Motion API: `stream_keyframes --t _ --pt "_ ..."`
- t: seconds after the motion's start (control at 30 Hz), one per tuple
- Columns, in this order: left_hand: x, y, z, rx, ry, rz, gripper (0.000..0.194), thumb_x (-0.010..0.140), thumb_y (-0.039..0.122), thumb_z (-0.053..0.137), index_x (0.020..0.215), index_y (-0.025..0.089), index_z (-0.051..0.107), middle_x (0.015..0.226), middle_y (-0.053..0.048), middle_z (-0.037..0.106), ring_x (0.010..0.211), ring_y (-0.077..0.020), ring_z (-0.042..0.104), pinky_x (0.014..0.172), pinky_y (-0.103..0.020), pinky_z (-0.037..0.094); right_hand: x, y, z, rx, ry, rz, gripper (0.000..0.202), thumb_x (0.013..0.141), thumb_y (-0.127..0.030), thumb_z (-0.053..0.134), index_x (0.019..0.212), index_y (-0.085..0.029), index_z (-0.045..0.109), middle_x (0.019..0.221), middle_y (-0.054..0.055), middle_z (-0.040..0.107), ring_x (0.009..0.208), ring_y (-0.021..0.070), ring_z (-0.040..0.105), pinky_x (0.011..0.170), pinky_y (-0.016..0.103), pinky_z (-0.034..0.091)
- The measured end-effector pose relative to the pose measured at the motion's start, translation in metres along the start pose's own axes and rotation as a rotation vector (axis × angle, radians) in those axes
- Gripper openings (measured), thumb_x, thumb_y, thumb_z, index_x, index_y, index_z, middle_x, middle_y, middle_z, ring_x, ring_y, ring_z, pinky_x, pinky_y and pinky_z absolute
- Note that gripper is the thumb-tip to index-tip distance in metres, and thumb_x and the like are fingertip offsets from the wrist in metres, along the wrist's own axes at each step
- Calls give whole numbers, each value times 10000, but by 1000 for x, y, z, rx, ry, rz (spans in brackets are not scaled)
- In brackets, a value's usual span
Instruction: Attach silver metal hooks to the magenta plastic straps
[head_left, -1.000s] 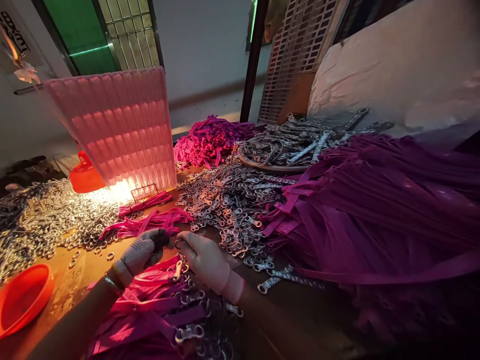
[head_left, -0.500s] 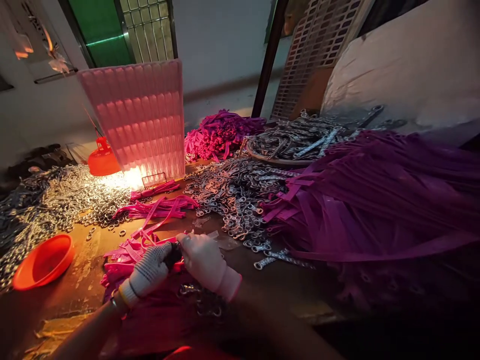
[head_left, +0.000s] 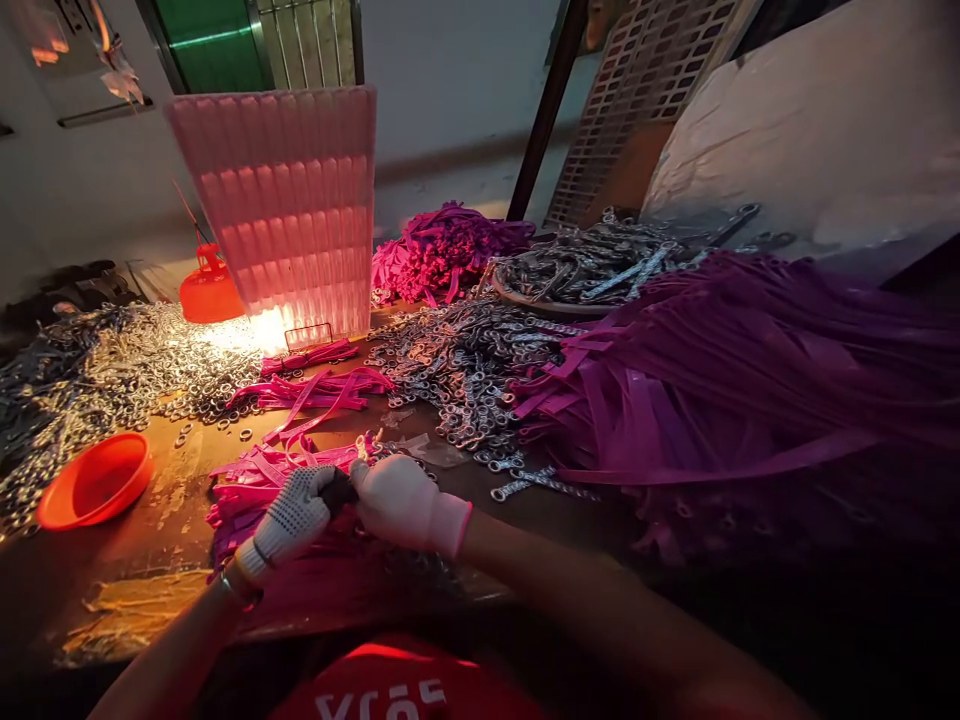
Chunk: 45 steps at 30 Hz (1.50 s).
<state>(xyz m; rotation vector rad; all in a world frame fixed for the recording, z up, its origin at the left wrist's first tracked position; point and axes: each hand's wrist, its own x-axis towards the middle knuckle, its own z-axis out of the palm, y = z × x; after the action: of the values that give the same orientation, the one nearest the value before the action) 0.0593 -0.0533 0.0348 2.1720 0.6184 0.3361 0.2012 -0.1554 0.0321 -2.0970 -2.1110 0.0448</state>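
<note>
My left hand (head_left: 291, 518), in a white glove with dark dots, is closed, and a dark piece (head_left: 339, 492) shows at its fingertips. I cannot tell whether that is a held thing or a finger covering. My right hand (head_left: 401, 503), in a plain white glove with a pink cuff, is closed against it, its fingers pinched together. What it pinches is hidden. Both hands are over a pile of flat magenta straps (head_left: 244, 490). Short metal chain pieces with end rings (head_left: 536, 485) lie to the right of my right hand.
A lit red lamp (head_left: 211, 290) hangs beside a pink ribbed panel (head_left: 289, 200). Metal rings (head_left: 135, 370) heap at the left behind a red bowl (head_left: 97, 482). Metal chain pieces (head_left: 465, 370) pile in the middle. A big heap of purple straps (head_left: 720, 390) covers the right.
The view has tilted down and shows more of my forearms and red shirt. My hands stay closed together over the straps, the right one turned slightly more sideways.
</note>
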Motion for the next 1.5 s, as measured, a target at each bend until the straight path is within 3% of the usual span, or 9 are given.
stream_keyframes --t 0.17,0.37,0.53,0.73,0.87,1.1,1.23,1.33,1.5 --pt "1 3 -46 93 -89 -2 184 821 308 632 774 171 746 730 -41 718 678 -179 587 639 -259 437 0 -2 -8 -7 18 -68 252 971 -307 449 1039 -117 599 847 160 719 755 262 702 623 302 454" --pt "0 -29 -95 -170 253 -311 251 676 186 765 926 171 760 712 -31 704 522 -130 549 449 -196 399 -10 49 -14 139 82 51 460 928 -608 532 942 -177 691 922 103 726 884 225 658 777 300 424" --pt "25 -31 -76 -1172 371 -560 177 910 110 479 889 115 655 615 -24 595 373 -52 374 294 -125 232 33 137 0 41 114 382 270 998 -348 501 1111 -190 688 1096 102 710 1029 204 629 853 277 418" --pt "61 7 -37 -1486 114 -546 387 1033 283 328 941 63 633 751 -106 649 428 -72 462 273 -140 264 110 175 28 -45 53 488 280 991 -273 520 1198 -119 629 1230 147 630 1166 262 573 968 414 450" --pt "57 8 -24 -1363 -62 -487 286 919 166 516 1134 37 652 1022 -198 703 555 -92 589 326 -131 311 127 174 45 -19 -13 553 352 951 -364 617 1223 -142 599 1248 105 608 1080 232 619 920 443 527" --pt "28 -8 -18 -882 -16 -203 394 819 326 673 1157 126 641 922 -123 725 492 -64 501 357 -144 257 90 170 31 136 73 508 206 956 -162 533 1072 -83 684 1132 175 670 1067 245 640 931 374 499" --pt "22 1 -11 -669 7 -252 285 894 412 592 876 129 625 578 -23 627 368 -37 350 352 -157 217 51 121 11 295 188 357 281 955 -135 449 1118 -155 677 1088 77 718 1002 166 662 884 245 494" --pt "18 12 -5 -742 54 -293 263 847 415 638 836 167 553 642 -8 632 420 -55 446 375 -153 282 23 70 4 610 368 149 272 960 -192 455 1152 -203 648 1077 35 725 971 159 668 875 263 503" --pt "6 21 6 -873 80 -317 185 789 287 663 895 186 550 682 28 585 511 -50 492 469 -132 371 0 19 4 717 434 106 269 940 -243 519 1193 -218 605 1094 66 704 992 208 647 871 349 500"
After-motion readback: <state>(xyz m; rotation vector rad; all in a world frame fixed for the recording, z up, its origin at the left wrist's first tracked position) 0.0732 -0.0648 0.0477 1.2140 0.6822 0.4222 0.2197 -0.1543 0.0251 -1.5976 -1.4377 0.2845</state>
